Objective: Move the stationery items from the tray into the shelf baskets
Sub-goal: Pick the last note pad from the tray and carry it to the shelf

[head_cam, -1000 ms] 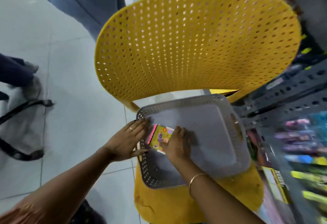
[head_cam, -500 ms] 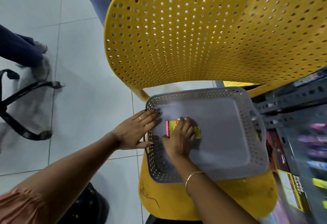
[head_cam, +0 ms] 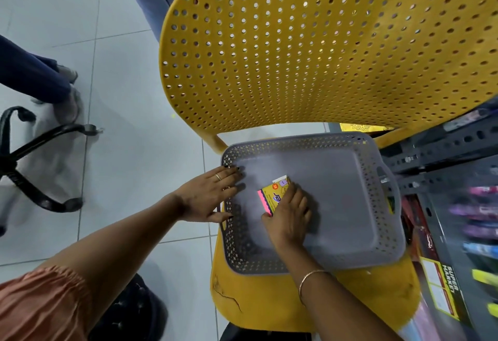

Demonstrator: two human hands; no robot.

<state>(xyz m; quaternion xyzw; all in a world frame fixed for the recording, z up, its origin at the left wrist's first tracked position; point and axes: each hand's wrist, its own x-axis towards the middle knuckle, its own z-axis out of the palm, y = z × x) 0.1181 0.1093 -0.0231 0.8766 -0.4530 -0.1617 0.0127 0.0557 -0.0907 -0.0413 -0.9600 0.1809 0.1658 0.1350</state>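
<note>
A grey perforated tray (head_cam: 350,192) rests on the seat of a yellow chair (head_cam: 296,44). Inside it, near the left side, lies a small yellow and pink stationery packet (head_cam: 272,192). My right hand (head_cam: 289,215) is inside the tray with its fingers curled over the packet's lower right part. My left hand (head_cam: 208,197) lies flat with spread fingers on the tray's left rim. The rest of the tray floor shows nothing else.
A dark metal shelf (head_cam: 444,146) with blurred coloured items stands at the right, boxes (head_cam: 442,286) below it. A black office-chair base (head_cam: 40,157) and another person's legs (head_cam: 35,76) are on the tiled floor at the left.
The view has shifted closer to the chair. My right hand has turned the packet and slid it slightly to the right in the tray. My left hand stays on the rim.
</note>
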